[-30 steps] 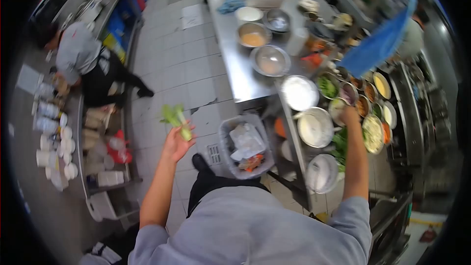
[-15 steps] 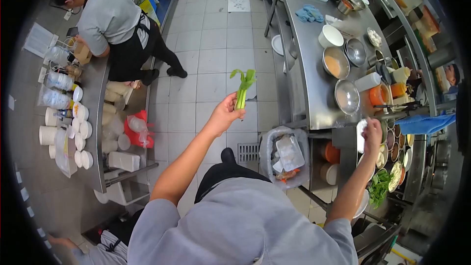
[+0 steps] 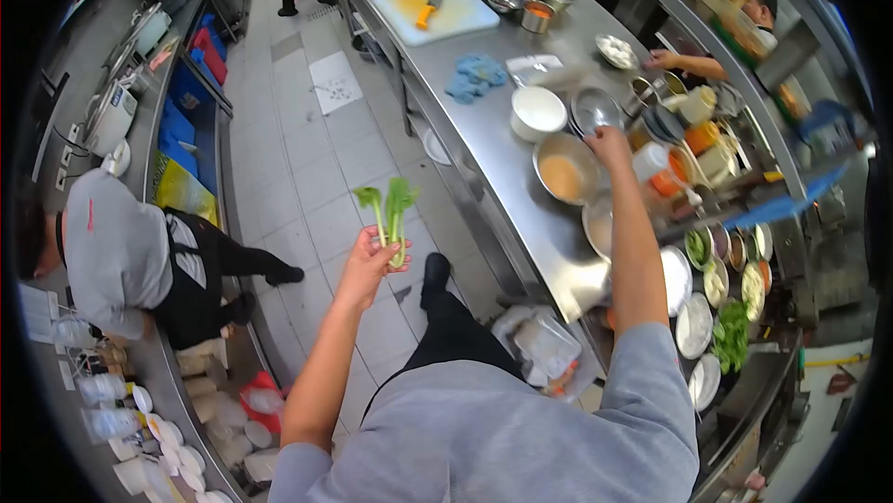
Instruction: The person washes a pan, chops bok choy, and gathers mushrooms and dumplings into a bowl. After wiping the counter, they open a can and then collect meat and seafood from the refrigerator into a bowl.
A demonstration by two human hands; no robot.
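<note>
My left hand [image 3: 370, 266] is closed round a small bunch of leafy greens with pale green stalks [image 3: 395, 224], held upright above the floor. Over the steel counter, my right hand [image 3: 609, 147] is closed at the near rim of an upper metal bowl [image 3: 595, 108] that sits in another; motion blur softens the fingertips. Just below that hand is a metal bowl with tan contents [image 3: 562, 175]. A white tub [image 3: 538, 114] stands to its left. Another metal bowl [image 3: 598, 227] is partly hidden behind my right forearm.
A cutting board [image 3: 391, 10] carries an orange-handled knife [image 3: 432, 6]. A blue cloth [image 3: 475, 77] lies nearby. Squeeze bottles [image 3: 699, 105] and ingredient containers [image 3: 715, 281] line the right. A lined bin [image 3: 581, 375] stands below the counter's end. One person [image 3: 130, 252] works at left; another's arm [image 3: 693, 64] reaches in at right.
My view has turned right and I have stepped forward along the counter. My right hand has gone from the ingredient containers to the metal bowls. The greens remain in my left hand.
</note>
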